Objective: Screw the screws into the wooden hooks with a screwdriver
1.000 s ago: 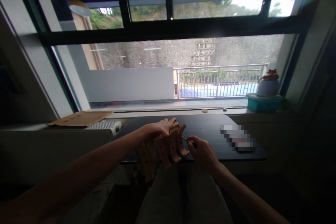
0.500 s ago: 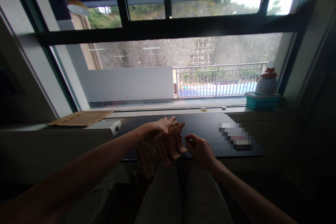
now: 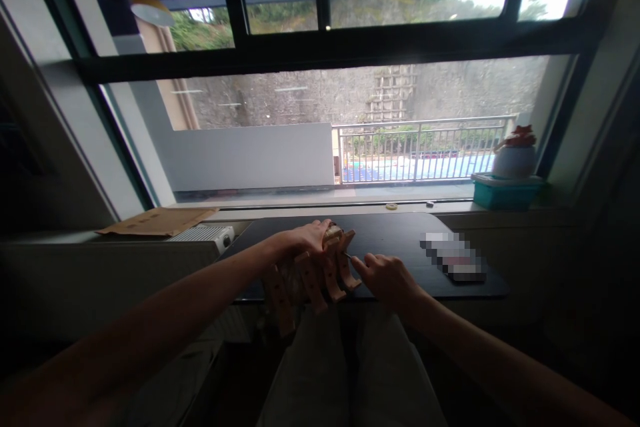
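A light wooden assembly [image 3: 313, 278] of several curved slats with holes rests against the near edge of a dark table [image 3: 400, 233]. My left hand [image 3: 305, 238] lies over its top with the fingers curled round the upper end. My right hand [image 3: 383, 277] is closed in a pinch on a thin dark tool [image 3: 349, 257]. The tool's tip touches the right-most slat. Much of the tool is hidden inside my fingers.
A flat blurred object [image 3: 454, 257] lies on the table's right part. On the window sill stand a teal box [image 3: 505, 191] with a white pot on it, and a cardboard sheet [image 3: 155, 220] above a white device [image 3: 203, 235]. My legs are below the table edge.
My right hand has moved slightly left and closer to the slats, with the tool shorter in view. My left hand stays on the wooden assembly. The camera has shifted a little.
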